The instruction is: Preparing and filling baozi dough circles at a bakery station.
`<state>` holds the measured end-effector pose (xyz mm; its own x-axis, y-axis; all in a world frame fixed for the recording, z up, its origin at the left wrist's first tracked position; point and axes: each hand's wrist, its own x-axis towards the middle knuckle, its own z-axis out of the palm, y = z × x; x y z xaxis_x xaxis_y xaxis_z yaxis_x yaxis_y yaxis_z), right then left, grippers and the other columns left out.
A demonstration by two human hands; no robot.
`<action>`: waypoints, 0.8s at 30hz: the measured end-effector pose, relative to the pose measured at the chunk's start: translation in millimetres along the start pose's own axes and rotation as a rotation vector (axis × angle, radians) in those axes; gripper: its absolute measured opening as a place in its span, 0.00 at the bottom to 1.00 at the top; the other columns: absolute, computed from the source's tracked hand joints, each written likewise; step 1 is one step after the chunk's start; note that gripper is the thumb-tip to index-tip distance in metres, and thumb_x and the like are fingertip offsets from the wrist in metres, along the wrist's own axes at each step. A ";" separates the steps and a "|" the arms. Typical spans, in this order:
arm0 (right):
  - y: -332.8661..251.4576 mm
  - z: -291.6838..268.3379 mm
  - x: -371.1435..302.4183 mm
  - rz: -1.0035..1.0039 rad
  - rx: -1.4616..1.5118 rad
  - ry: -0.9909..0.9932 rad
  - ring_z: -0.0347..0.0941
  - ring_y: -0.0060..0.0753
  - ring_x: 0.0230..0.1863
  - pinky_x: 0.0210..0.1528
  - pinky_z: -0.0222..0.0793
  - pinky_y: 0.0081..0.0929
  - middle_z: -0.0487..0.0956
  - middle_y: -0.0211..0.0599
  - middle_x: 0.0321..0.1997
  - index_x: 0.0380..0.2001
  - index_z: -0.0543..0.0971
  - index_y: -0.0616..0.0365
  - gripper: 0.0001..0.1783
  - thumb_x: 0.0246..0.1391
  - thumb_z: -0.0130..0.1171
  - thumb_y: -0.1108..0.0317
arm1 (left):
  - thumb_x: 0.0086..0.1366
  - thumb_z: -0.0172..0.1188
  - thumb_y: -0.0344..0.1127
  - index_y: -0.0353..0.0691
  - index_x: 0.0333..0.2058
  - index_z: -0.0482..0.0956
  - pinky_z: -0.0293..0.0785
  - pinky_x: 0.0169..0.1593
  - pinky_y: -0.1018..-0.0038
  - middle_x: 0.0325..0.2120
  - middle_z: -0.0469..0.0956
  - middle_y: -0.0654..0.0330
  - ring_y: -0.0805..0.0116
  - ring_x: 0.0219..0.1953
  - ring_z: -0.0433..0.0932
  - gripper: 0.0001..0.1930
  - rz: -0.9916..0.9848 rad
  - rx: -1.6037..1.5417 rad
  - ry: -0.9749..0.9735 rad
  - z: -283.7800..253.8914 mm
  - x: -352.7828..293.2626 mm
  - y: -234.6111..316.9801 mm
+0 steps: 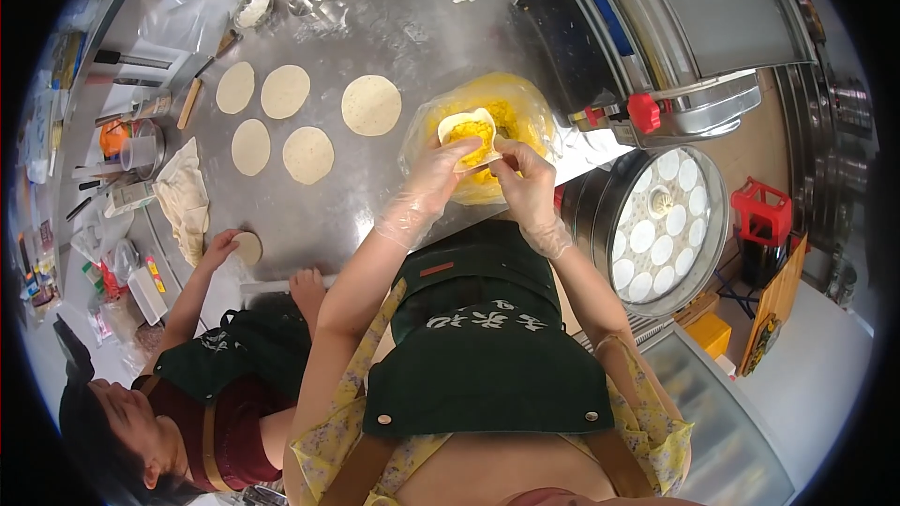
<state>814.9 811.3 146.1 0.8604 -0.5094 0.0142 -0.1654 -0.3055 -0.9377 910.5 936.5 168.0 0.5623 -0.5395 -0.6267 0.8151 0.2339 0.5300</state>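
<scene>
My left hand (429,180), in a clear plastic glove, cups a round dough wrapper (453,121) with crumbly yellow filling (471,135) in its middle. Its thumb lies over the near edge of the filling. Gloved as well, my right hand (528,189) pinches the right edge of the same wrapper between thumb and fingers. Both hands are above a plastic-lined bowl (420,122) of yellow filling. Flat dough rounds (371,105) lie on the steel table to the left, several in number.
At left a co-worker's hand (223,246) touches another dough round (248,247). Right of me stands a round steamer tray (630,255) with several white paper discs. A machine with a red knob (644,113) fills the far right. A cloth (183,192) lies at the table's left.
</scene>
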 end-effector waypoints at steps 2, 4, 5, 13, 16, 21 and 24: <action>-10.3 -1.0 1.1 0.039 0.086 -0.036 0.77 0.25 0.27 0.33 0.73 0.22 0.80 0.36 0.24 0.38 0.79 0.64 0.12 0.48 0.64 0.78 | 0.64 0.58 0.25 0.37 0.56 0.68 0.76 0.54 0.62 0.50 0.74 0.55 0.62 0.52 0.76 0.21 0.013 0.001 0.005 0.5 -0.7 0.1; -12.5 -2.8 3.6 0.080 0.111 -0.049 0.77 0.25 0.27 0.33 0.74 0.22 0.80 0.36 0.25 0.40 0.79 0.64 0.13 0.48 0.64 0.78 | 0.64 0.58 0.25 0.37 0.56 0.68 0.76 0.54 0.62 0.50 0.74 0.55 0.61 0.52 0.75 0.21 0.026 0.003 0.008 0.3 -0.6 -0.5; -13.4 -4.1 4.7 0.120 0.135 -0.063 0.77 0.25 0.27 0.33 0.74 0.22 0.80 0.36 0.25 0.41 0.79 0.64 0.14 0.48 0.63 0.78 | 0.64 0.58 0.26 0.37 0.56 0.68 0.76 0.53 0.62 0.50 0.74 0.55 0.62 0.53 0.75 0.21 0.033 0.035 -0.001 -0.7 0.1 -1.5; -17.7 -12.7 2.6 -0.106 -0.079 -0.110 0.78 0.26 0.27 0.33 0.74 0.23 0.80 0.37 0.26 0.40 0.80 0.64 0.13 0.49 0.62 0.80 | 0.65 0.58 0.27 0.35 0.54 0.71 0.77 0.53 0.64 0.49 0.76 0.55 0.63 0.52 0.76 0.18 -0.015 0.117 -0.112 -0.2 -4.4 7.8; -18.5 -10.4 -0.2 -0.157 -0.070 -0.068 0.78 0.26 0.27 0.33 0.74 0.23 0.80 0.37 0.26 0.39 0.80 0.64 0.12 0.49 0.62 0.80 | 0.65 0.58 0.27 0.35 0.53 0.72 0.77 0.52 0.66 0.48 0.76 0.55 0.64 0.51 0.76 0.17 -0.014 0.131 -0.123 0.8 -4.8 8.1; -21.4 -9.6 4.2 0.061 0.108 -0.046 0.78 0.25 0.27 0.32 0.73 0.23 0.80 0.37 0.26 0.38 0.81 0.62 0.11 0.48 0.62 0.80 | 0.65 0.59 0.32 0.36 0.55 0.70 0.75 0.54 0.71 0.49 0.74 0.57 0.68 0.52 0.74 0.20 -0.074 0.328 -0.075 -1.9 -3.8 12.6; -18.3 -12.4 4.5 0.037 0.028 -0.154 0.79 0.27 0.27 0.31 0.73 0.24 0.81 0.39 0.27 0.40 0.80 0.61 0.13 0.48 0.62 0.80 | 0.66 0.57 0.32 0.37 0.57 0.69 0.73 0.56 0.71 0.50 0.73 0.58 0.68 0.53 0.73 0.21 -0.114 0.398 -0.107 -4.3 -0.5 16.9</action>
<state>815.8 804.6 167.6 0.9182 -0.3897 -0.0718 -0.1864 -0.2649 -0.9461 924.6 944.3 174.8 0.4371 -0.6293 -0.6426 0.7419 -0.1517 0.6531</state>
